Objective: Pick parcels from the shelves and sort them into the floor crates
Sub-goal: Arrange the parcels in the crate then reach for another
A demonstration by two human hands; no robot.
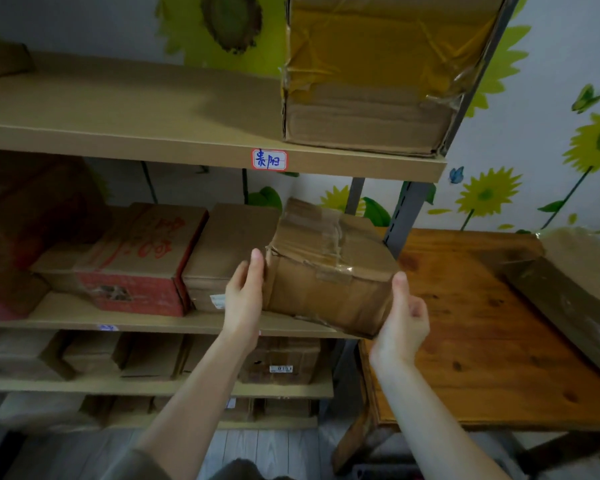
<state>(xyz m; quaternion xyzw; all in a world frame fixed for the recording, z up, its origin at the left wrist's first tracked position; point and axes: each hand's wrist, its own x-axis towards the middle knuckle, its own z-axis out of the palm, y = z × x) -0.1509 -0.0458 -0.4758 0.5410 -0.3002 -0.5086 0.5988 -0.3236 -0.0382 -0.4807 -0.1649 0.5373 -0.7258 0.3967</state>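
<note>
Basically, taped parcel [329, 271] sits between both hands, long axis near-far: left hand [245, 296] grips its left side, right hand [404, 317] cups its near-right corner.

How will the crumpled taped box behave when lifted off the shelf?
The taped box is likely stiff but crushable: its top is dented. Glossy tape may feel slippery. Left hand and right hand both hold it, suggesting some weight.
</note>
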